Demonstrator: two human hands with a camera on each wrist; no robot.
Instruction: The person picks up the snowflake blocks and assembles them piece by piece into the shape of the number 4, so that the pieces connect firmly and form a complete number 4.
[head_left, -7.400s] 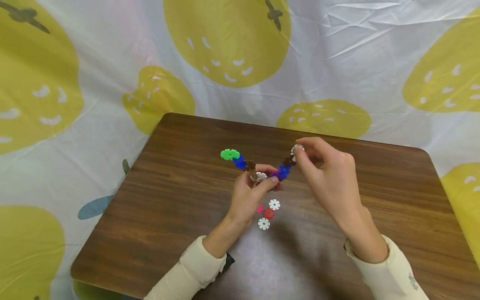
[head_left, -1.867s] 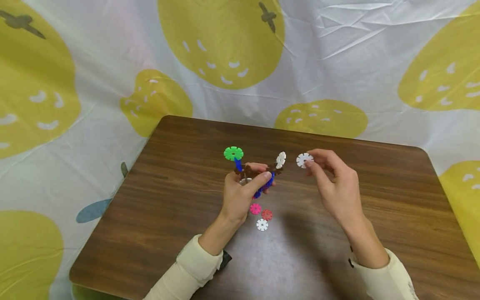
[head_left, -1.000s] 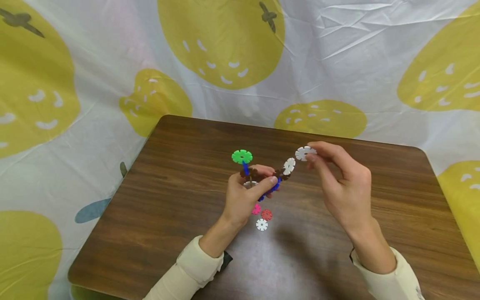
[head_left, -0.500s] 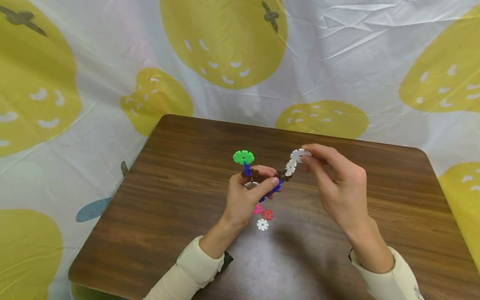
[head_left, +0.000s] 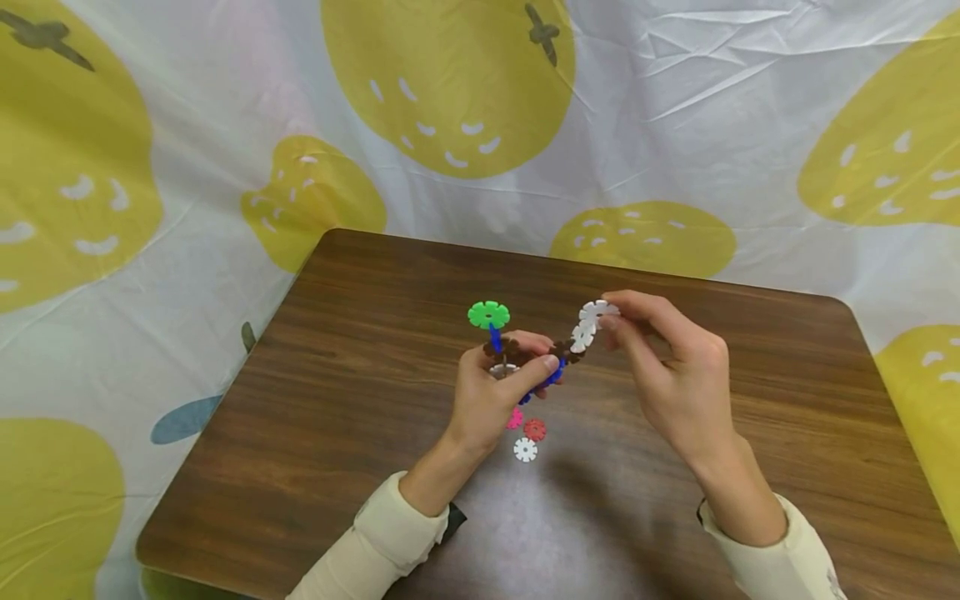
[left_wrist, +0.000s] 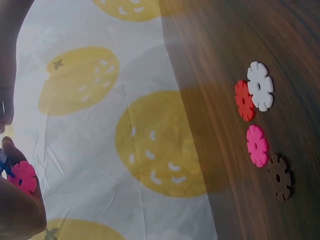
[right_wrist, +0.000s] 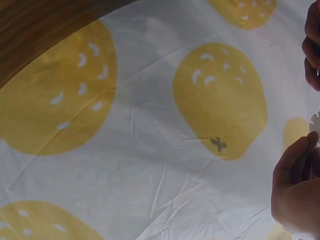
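Note:
My left hand (head_left: 480, 400) grips a chain of interlocking notched plastic discs above the table. A green disc (head_left: 488, 315) tops its left end, above a blue disc (head_left: 495, 337). On the right, blue and brown discs lead to a white disc (head_left: 582, 337). Thumb and fingers of my right hand (head_left: 682, 375) pinch another white disc (head_left: 597, 312), whose edge meets that end white disc. A pink disc (left_wrist: 23, 177) shows in my left hand in the left wrist view. My fingers hide the middle of the chain.
Loose discs lie on the brown wooden table (head_left: 360, 350) below my left hand: a red disc (head_left: 535, 429), a white disc (head_left: 525, 450), a pink disc (left_wrist: 257, 145) and a brown disc (left_wrist: 280, 177). A lemon-patterned curtain (head_left: 465, 208) hangs behind the table.
One white disc has left the table since the oldest frame. My right hand has brought it leftward from apart to the chain's end white disc. My left hand has kept its hold, shifting slightly.

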